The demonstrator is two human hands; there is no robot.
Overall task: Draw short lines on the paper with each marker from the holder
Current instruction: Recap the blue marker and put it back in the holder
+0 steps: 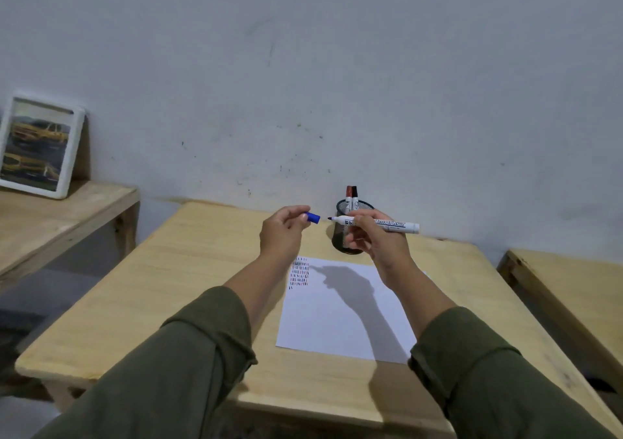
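Head view: both hands up over the wooden table [188, 270], w/ the white paper [340, 317] lying flat below them on the near-right part of the top. Left hand [281, 236] pinches a blue cap [313, 217] btwn fingertips; right hand [374, 236] grips the uncapped marker [377, 223] mid-barrel, held roughly level, tip pointing left at the cap, small gap btwn the two. Black mesh holder [352, 233] stands at the far edge near the wall, just behind the right hand, w/ two capped markers [351, 196] upright in it, one red, other looks dark. Rows of short strokes [299, 273], blue, red and dark, already fill the paper's far-left corner; rest of sheet blank. Judging by that, several rounds are done; can't tell whether this marker is abt to draw or be recapped.
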